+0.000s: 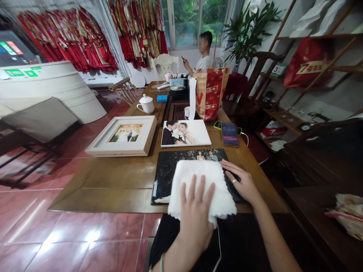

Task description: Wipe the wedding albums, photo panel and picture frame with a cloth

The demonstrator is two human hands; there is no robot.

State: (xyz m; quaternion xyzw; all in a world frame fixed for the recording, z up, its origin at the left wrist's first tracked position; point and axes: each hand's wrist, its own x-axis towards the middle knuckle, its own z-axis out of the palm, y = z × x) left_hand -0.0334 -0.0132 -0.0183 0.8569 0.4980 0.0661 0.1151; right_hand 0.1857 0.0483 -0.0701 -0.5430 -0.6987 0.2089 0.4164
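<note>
A dark glossy photo panel lies flat at the near edge of the wooden table. A white cloth is spread over its near right part. My left hand lies flat on the cloth with fingers stretched out and apart. My right hand rests on the panel's right edge beside the cloth, fingers extended, a ring on one finger.
Behind the panel lie a white wedding photo print, a framed picture at left and a phone on a cable. Further back stand a teapot, tea tray items and a red paper bag. A seated person is at the far end.
</note>
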